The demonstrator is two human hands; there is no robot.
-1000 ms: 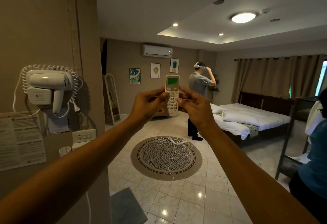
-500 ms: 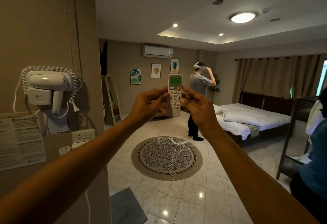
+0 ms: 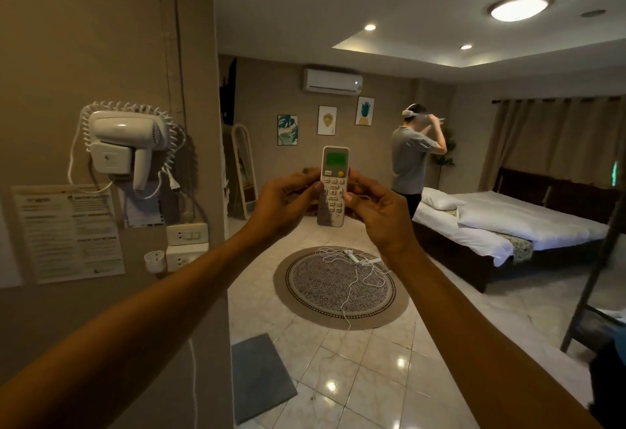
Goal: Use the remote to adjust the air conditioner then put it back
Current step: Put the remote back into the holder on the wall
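A white remote (image 3: 333,184) with a lit green screen stands upright at arm's length, its top aimed toward the far wall. My left hand (image 3: 288,201) grips its left edge and my right hand (image 3: 376,215) grips its right edge, both thumbs lying on the buttons. High on that far wall hangs the white air conditioner (image 3: 332,81), above and slightly behind the remote in the picture.
A wall corner with a hair dryer (image 3: 127,144) and sockets (image 3: 186,235) stands close on my left. A person (image 3: 411,161) stands by the bed (image 3: 508,228). A round rug (image 3: 340,288) with a tangled white cable lies on the tiled floor. A grey mat (image 3: 259,376) is near.
The view has swung to the right, so the wall and hair dryer fill more of the left. My hands keep the remote raised, with little shift in the grip.
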